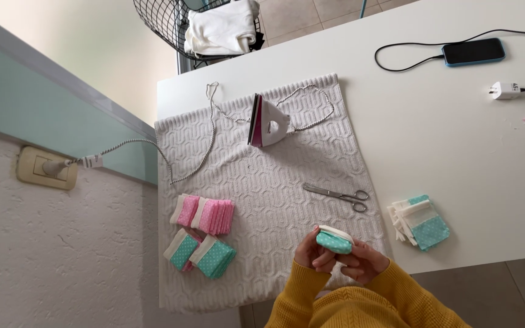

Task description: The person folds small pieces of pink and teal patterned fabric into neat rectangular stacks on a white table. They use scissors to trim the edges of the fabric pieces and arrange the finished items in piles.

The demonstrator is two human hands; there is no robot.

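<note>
While both hands meet just above the near edge of the white knitted mat, the left hand and the right hand together pinch a small folded piece of teal dotted fabric with a white layer on top. The fingers of both hands are curled around its lower edge, seemingly to keep the fold pressed flat and its edges lined up. The piece is lifted clear of the mat, close to the body, where the yellow sleeves show.

To the left on the mat lie finished-looking folded pieces, sorted by colour: teal stacks nearer, pink stacks just behind, set to the side so the middle stays free for work. On the right, off the mat on the tabletop, a loose pile of unfolded teal and white pieces waits within reach of the right hand. Scissors lie closed on the mat beyond the hands.

Farther back a small iron stands on its heel, sole off the cloth, probably to avoid scorching; its braided cord runs to the wall socket. A phone charges at the far corner, and a wire basket holds white cloth.
</note>
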